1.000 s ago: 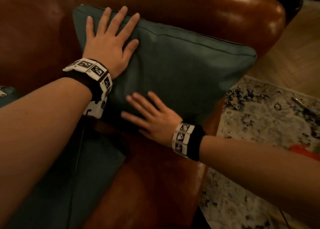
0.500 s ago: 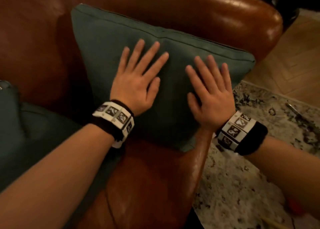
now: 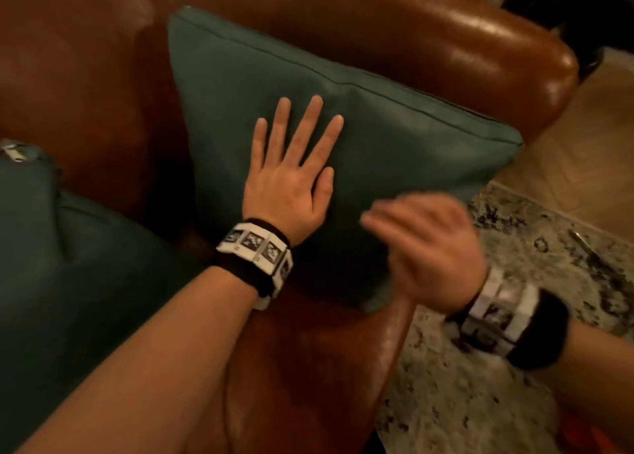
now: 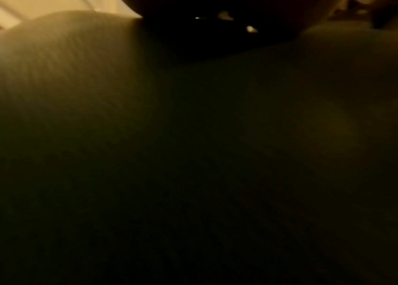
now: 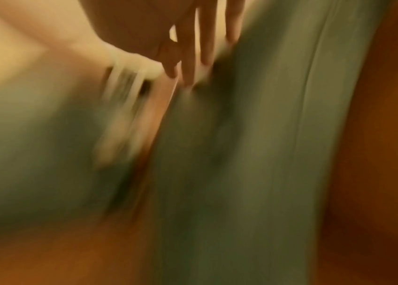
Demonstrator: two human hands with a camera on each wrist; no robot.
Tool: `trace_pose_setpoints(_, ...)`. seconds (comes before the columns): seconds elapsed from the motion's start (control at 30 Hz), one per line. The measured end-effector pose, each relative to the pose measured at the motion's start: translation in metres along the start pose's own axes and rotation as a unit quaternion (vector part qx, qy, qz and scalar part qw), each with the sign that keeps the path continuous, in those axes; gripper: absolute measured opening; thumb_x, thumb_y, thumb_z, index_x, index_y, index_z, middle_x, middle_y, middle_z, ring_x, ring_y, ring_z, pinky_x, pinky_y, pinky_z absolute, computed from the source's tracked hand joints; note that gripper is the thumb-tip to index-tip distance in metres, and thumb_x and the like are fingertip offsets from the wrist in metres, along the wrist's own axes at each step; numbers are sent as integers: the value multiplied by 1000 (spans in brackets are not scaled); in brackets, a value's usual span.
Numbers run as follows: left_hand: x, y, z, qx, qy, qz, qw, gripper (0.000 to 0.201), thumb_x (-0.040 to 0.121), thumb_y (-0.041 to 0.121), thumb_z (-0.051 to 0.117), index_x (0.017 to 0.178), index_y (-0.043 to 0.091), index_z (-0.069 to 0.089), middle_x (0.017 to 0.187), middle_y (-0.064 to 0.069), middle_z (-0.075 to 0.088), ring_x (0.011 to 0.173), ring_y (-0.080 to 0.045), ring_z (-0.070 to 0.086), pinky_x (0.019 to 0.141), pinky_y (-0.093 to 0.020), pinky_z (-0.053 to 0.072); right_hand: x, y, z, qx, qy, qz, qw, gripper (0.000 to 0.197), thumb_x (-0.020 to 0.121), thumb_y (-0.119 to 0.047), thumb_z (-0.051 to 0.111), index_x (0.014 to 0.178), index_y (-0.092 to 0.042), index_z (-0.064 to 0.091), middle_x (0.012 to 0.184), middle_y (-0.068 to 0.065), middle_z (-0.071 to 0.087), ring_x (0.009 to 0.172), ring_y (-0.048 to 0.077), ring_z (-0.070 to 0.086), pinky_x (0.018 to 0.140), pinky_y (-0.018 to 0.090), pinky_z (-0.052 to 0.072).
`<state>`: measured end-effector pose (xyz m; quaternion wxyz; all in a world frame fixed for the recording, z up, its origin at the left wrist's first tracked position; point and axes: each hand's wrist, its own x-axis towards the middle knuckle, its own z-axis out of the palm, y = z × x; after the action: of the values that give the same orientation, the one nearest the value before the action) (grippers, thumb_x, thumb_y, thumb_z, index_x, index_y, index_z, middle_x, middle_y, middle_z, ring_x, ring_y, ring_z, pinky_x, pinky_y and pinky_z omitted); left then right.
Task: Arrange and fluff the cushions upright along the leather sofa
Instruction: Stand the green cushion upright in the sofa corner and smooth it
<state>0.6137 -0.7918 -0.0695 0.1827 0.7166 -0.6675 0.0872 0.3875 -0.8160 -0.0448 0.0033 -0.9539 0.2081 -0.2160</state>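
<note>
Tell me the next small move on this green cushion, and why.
Probably bring the right hand back to pat the cushion on its lower right side. The left hand lies flat on its face, steadying it upright against the sofa, while the right hand is blurred in front of it, holding nothing.

A dim greenish cushion (image 4: 76, 81) is filling nearly the whole left wrist view, its weave faintly showing at the upper left and sinking into darkness lower down. Pale floor (image 4: 54, 7) is showing above it; a black shape is sitting at top centre.
</note>
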Motion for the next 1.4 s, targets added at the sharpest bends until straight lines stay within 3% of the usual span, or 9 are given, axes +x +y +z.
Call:
trace_pose_setpoints(0.2,-76,19,54,-125,77,-219,964,59,98,39,22,155,32,7,162,-2,10,151,-31,3,121,-52,5,78,70,-18,-159,-175,243,941,63,96,-62,9,155,-39,3,164,3,15,150,30,13,120,54,9)
trace_pose_setpoints(0.33,-107,38,89,-227,125,-360,896,54,102,36,14,154,34,0,162,0,3,151,-30,4,117,-59,13,72,75,-8,-123,-186,261,939,63,95,-61,14,153,-40,2,162,2,18,150,28,12,121,50,9)
trace_pose_setpoints(0.43,-103,37,76,-239,102,-360,896,55,102,35,19,155,33,5,164,5,0,151,-29,6,117,-60,15,77,72,-13,-113,-195,270,936,63,95,-61,15,153,-40,5,161,2,22,149,28,15,120,51,12)
trace_pose_setpoints(0.6,-46,21,6,-143,79,-223,961,57,92,32,42,148,23,34,160,-11,18,149,-38,11,119,-57,8,104,45,-23,-111,-152,287,939,62,92,-54,25,151,-33,25,158,3,29,146,28,21,120,52,11)
trace_pose_setpoints(0.73,50,-16,-27,-48,-24,-56,997,55,98,40,29,152,33,24,163,3,13,151,-29,6,121,-51,5,126,17,5,-92,-148,274,946,58,98,-51,22,154,-33,20,160,-1,27,148,23,22,120,52,10)
trace_pose_setpoints(0.87,81,-80,-29,81,-141,99,982,57,99,50,20,154,38,10,163,8,14,151,-25,12,122,-47,7,106,41,-1,-106,-163,312,930,62,97,-60,15,153,-33,21,157,0,32,146,24,25,121,48,12)
trace_pose_setpoints(1.1,103,-64,-52,54,-108,20,993,58,95,53,23,150,35,27,158,2,29,148,-28,20,119,-55,10,78,60,-35,-132,-147,388,900,63,94,-64,21,140,-27,42,140,1,51,126,32,45,110,51,28)
trace_pose_setpoints(1.23,128,-21,-46,45,-216,153,963,55,98,52,20,147,31,32,152,6,39,142,-20,33,119,-50,15,119,44,-17,-72,-146,355,920,57,96,-57,23,141,-27,43,140,0,51,125,29,46,108,48,32)
trace_pose_setpoints(1.4,134,-67,-59,88,-205,148,964,60,96,60,18,138,27,44,137,3,54,124,-21,51,105,-43,33,103,51,-24,-77,-196,350,913,64,95,-65,17,141,-26,38,130,1,56,118,27,50,95,43,38)
